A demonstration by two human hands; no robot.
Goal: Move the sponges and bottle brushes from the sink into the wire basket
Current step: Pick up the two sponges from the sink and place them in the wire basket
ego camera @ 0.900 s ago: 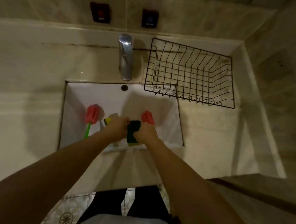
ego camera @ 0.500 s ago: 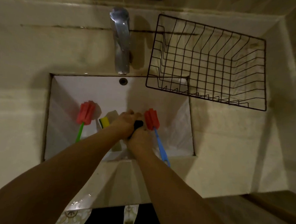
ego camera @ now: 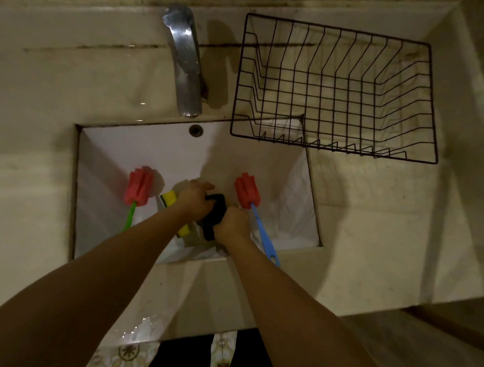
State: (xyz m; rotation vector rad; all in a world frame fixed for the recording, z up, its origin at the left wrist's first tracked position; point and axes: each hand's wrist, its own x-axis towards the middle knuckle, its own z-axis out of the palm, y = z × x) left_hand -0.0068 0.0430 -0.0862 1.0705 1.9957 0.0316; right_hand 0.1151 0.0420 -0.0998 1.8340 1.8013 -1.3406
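Leftmost in the sink (ego camera: 101,162), a green-handled bottle brush (ego camera: 137,187), yellow sponge (ego camera: 169,198) beside it, left hand (ego camera: 193,202) and right hand (ego camera: 233,222) both closed around a dark sponge (ego camera: 214,214), blue-handled bottle brush (ego camera: 247,190) just right, wire basket (ego camera: 335,87) on the surface (ego camera: 387,219).

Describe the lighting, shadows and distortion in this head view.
Head view: dim, warm light; glare on the faucet; dark forearm shadows over the sink wall; wide-angle bending skews the wire basket and counter edges; slight softness around both hands.
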